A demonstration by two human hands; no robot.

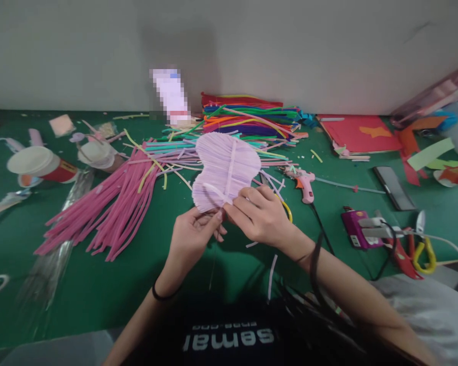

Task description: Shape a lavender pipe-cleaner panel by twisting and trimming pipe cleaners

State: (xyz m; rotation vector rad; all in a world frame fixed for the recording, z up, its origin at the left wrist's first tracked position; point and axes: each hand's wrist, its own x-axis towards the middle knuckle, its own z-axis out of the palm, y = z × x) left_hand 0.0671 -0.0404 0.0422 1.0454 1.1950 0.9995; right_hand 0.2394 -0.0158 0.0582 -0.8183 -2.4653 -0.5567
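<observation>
A pale lilac butterfly-wing-like piece made of pipe cleaners (pixel 217 162) is held up over the table in front of me, with one strip running across its ribs. My left hand (pixel 196 231) pinches its lower edge, thumb and fingers closed. My right hand (pixel 261 213) has its fingers closed on the piece's lower right edge, close to the left fingertips. A thin lilac end lies between the two hands. Just beyond my right hand, a yellow scissor handle (pixel 288 208) is partly hidden.
Pink pipe cleaners (pixel 114 203) spread at left, near a paper cup (pixel 41 162). Multicoloured pipe cleaners (pixel 252 119) are heaped behind. On the right are a pink glue gun (pixel 303 183), a dark phone (pixel 395 188), a purple box (pixel 361 231) and yellow-handled scissors (pixel 423 254).
</observation>
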